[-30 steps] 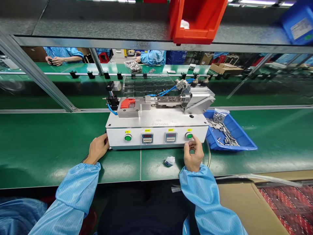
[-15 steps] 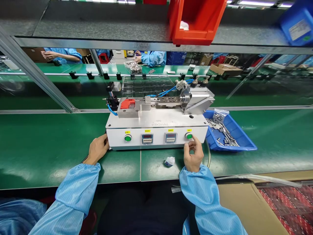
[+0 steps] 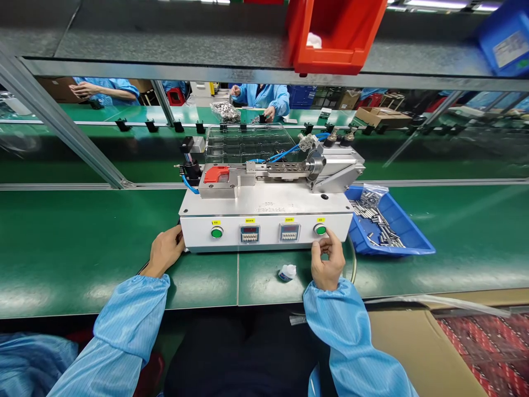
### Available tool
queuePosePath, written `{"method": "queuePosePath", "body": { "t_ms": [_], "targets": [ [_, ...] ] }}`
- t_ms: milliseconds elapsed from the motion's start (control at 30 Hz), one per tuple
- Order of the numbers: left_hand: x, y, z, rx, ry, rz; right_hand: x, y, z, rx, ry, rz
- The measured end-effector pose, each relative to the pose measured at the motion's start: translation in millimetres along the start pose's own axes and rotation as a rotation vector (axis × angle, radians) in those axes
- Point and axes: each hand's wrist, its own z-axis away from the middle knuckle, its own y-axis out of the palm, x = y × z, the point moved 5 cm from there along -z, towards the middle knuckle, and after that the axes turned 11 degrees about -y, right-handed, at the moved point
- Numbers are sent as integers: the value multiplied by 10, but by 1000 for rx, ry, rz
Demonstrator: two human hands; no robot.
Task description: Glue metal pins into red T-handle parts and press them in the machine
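A white and metal bench machine (image 3: 268,208) stands on the green bench in front of me. It carries a red part (image 3: 215,173) in a fixture at its top left and two green buttons on its front. My left hand (image 3: 165,251) rests curled against the machine's lower left corner, a little left of the left green button (image 3: 216,232). My right hand (image 3: 328,264) is closed in a pinch, its fingertips just below the right green button (image 3: 319,229). What either hand holds, if anything, is hidden.
A blue tray (image 3: 413,242) of small metal pins (image 3: 374,218) lies right of the machine. A small white bottle (image 3: 286,272) sits between my hands. Behind the machine stands a clear plastic tray (image 3: 248,144). A red bin (image 3: 334,33) hangs overhead. Co-workers' hands (image 3: 264,99) work across the line.
My hands and the machine have stayed put. A co-worker across the line has shifted position and reached a hand down to the far bench.
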Motion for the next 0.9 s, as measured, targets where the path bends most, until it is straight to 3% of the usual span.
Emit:
{"method": "queuePosePath", "body": {
  "t_ms": [900],
  "targets": [
    [-25, -25, 9, 15, 0, -8, 21, -2, -11, -3, 4, 5]
  ]
}}
